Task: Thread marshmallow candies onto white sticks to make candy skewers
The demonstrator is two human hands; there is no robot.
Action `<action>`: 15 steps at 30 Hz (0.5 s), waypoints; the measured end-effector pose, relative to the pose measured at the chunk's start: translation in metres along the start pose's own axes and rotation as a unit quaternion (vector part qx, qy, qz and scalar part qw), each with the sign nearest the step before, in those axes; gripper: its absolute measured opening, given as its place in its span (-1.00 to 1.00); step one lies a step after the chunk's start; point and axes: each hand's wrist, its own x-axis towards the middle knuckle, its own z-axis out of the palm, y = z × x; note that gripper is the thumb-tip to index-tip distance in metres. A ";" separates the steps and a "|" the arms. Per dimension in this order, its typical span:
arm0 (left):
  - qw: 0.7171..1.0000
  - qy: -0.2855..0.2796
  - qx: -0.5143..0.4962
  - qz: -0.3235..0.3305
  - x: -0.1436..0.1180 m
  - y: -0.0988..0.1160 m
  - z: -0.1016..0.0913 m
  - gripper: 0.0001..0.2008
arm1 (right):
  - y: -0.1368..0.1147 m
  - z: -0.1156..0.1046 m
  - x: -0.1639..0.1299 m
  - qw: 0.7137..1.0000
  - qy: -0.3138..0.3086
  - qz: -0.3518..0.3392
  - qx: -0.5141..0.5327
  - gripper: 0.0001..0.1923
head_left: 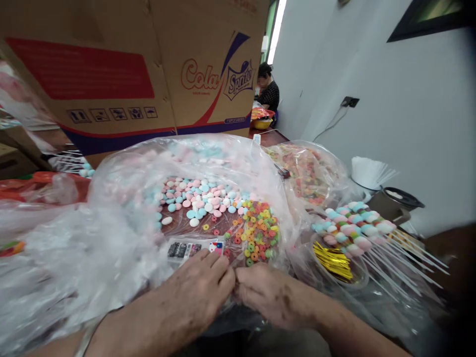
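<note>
My left hand and my right hand meet at the near edge of the work surface, fingers curled in and nearly touching. What they pinch between them is hidden by the fingers. Just beyond my left hand lies a flat packet with black print and a coloured picture, partly covered by the knuckles. Pink, blue and white button-shaped candies are heaped behind it on clear plastic. Small ring candies in red, orange, yellow and green form a pile beyond my right hand.
A large cardboard carton stands behind a big clear plastic bag. At right are candy skewers on white sticks, gold twist ties in a round tub, and a dark jug. A person sits farther back.
</note>
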 end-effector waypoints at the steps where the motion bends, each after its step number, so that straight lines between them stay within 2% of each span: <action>1: 0.999 0.022 0.033 0.029 -0.003 0.002 0.000 -0.60 | -0.006 -0.006 0.000 0.989 -0.066 0.072 0.106 -0.78; 3: 0.991 0.075 0.069 0.086 -0.009 0.001 0.002 -0.52 | -0.017 -0.011 0.001 0.957 -0.125 0.156 0.210 -0.74; 4: 0.986 0.103 0.069 0.112 -0.011 -0.001 0.004 -0.49 | -0.020 -0.012 0.001 0.940 -0.131 0.190 0.251 -0.74; 6: 0.980 0.150 0.049 0.118 -0.015 -0.006 0.012 -0.43 | -0.022 -0.010 0.000 0.913 -0.135 0.231 0.306 -0.75; 7: 0.979 0.156 0.034 0.124 -0.015 -0.008 0.017 -0.41 | -0.022 -0.009 -0.002 0.906 -0.137 0.241 0.318 -0.76; 9: 0.980 0.168 -0.002 0.110 -0.014 -0.008 0.026 -0.41 | -0.018 -0.013 -0.009 0.921 -0.128 0.221 0.293 -0.76; 11: 0.978 0.191 -0.059 0.058 -0.012 -0.005 0.030 -0.48 | -0.010 -0.027 -0.021 0.961 -0.062 0.153 0.223 -0.71; 13: 0.964 0.213 -0.156 -0.036 -0.008 -0.001 0.028 -0.65 | 0.003 -0.049 -0.037 0.989 0.080 0.085 0.093 -0.66; 14: 0.949 0.211 -0.216 -0.094 -0.006 0.000 0.026 -0.75 | 0.012 -0.063 -0.046 0.983 0.163 0.089 -0.003 -0.64; 15: 0.927 0.201 -0.279 -0.150 -0.004 0.001 0.022 -0.83 | 0.022 -0.076 -0.055 0.964 0.205 0.121 -0.119 -0.66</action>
